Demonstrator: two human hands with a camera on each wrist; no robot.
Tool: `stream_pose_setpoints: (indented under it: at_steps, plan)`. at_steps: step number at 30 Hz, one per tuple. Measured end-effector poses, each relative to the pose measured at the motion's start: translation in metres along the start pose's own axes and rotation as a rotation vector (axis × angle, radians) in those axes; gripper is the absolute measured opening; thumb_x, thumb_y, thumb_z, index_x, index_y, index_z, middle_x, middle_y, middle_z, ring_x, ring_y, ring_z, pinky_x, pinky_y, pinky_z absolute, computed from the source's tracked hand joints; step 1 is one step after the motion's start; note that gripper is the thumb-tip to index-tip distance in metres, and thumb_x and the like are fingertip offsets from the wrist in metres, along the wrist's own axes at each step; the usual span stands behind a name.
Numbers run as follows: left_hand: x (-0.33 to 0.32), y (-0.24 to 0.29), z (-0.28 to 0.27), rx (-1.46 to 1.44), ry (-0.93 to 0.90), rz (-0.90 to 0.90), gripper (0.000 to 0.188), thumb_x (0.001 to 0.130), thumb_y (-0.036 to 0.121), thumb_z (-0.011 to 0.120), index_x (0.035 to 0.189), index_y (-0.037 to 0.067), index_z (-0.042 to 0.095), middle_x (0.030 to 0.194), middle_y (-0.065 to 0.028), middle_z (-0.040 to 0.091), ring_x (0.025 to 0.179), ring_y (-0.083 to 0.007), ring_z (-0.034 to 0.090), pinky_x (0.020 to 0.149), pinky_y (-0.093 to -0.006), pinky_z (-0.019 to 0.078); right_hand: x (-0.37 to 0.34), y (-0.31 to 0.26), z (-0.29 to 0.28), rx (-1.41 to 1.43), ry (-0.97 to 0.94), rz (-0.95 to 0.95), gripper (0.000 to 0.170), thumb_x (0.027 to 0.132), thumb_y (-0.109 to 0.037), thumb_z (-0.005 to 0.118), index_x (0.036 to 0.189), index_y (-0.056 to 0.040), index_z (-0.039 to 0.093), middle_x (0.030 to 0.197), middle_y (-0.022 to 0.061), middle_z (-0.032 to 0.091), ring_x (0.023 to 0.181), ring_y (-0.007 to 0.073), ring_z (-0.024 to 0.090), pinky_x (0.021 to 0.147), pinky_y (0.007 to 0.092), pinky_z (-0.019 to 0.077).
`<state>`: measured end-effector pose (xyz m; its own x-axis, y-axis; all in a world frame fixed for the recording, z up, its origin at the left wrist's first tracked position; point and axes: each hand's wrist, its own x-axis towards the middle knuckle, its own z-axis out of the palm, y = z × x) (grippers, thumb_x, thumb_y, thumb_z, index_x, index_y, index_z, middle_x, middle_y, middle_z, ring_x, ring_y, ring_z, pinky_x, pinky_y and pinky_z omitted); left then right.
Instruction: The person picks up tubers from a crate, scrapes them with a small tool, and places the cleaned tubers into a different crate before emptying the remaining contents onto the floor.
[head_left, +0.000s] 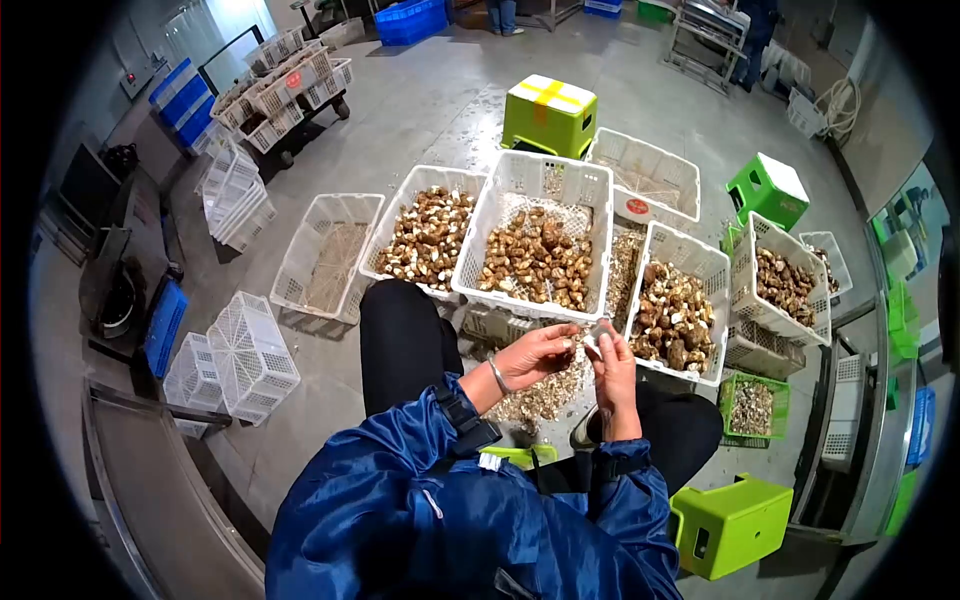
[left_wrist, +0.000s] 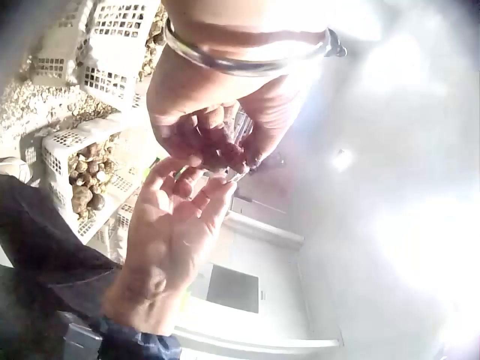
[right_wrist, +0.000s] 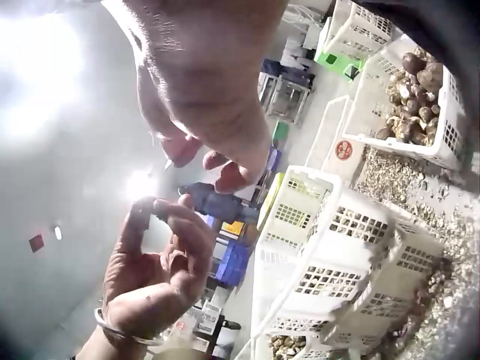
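Both hands are raised close together above the floor between the knees. My right hand pinches a small pale grey piece between thumb and fingers; I cannot tell its kind. My left hand, with a metal bangle at its wrist, has fingers curled and fingertips near the right hand's. In the left wrist view a thin shiny piece shows between its thumb and fingers. Beyond the hands stands a white crate of brown mushrooms. Another crate of mushrooms is to the right.
Pale trimmings cover the floor below the hands. More mushrooms fill a crate at the left, beside a white crate. Green stools stand behind and at the lower right. A green basket holds trimmings.
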<state>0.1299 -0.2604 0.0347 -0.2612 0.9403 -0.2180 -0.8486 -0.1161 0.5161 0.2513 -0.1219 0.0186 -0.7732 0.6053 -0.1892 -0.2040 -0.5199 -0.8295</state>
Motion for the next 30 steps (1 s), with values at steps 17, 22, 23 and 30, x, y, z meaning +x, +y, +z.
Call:
stream_pose_setpoints:
  at_steps: [17,22,23,30]
  plan:
    - [0.039,-0.040,-0.146,1.253,0.704,0.001,0.078,0.072,0.022,0.073,0.141,0.002,0.042,0.108,-0.0136,0.070,0.089,-0.0291,0.068,0.079,-0.0366,0.0527,0.000,-0.009,0.002,-0.178,0.146,0.026,0.015,0.098,-0.022,0.060,0.087,-0.0118,0.058,0.079,-0.0059,0.057,0.069,0.0026,0.052,0.067,0.0231,0.0485]
    - [0.048,-0.056,-0.161,1.925,0.444,0.074,0.081,0.076,0.024,0.069,0.146,0.003,0.034,0.120,-0.0160,0.064,0.099,-0.0348,0.064,0.083,-0.0423,0.0509,0.010,-0.016,0.010,-0.161,0.179,0.050,0.014,0.096,-0.020,0.063,0.091,-0.0066,0.062,0.090,-0.0018,0.063,0.077,0.0053,0.057,0.067,0.0229,0.0507]
    - [0.048,-0.039,-0.137,1.937,0.345,-0.052,0.076,0.077,0.023,0.068,0.144,0.003,0.037,0.122,-0.0155,0.064,0.098,-0.0339,0.064,0.082,-0.0422,0.0506,0.011,-0.019,0.017,-0.140,0.192,0.053,0.015,0.096,-0.019,0.063,0.091,-0.0059,0.062,0.090,-0.0016,0.063,0.077,0.0053,0.057,0.067,0.0230,0.0507]
    - [0.104,0.045,-0.114,1.608,0.216,0.102,0.053,0.081,0.010,0.056,0.134,0.009,0.052,0.093,-0.0168,0.070,0.080,-0.0342,0.067,0.076,-0.0410,0.0531,0.027,-0.022,0.037,-0.205,0.094,0.039,0.015,0.097,-0.016,0.060,0.093,-0.0017,0.062,0.089,0.0004,0.061,0.073,0.0067,0.056,0.067,0.0245,0.0500]
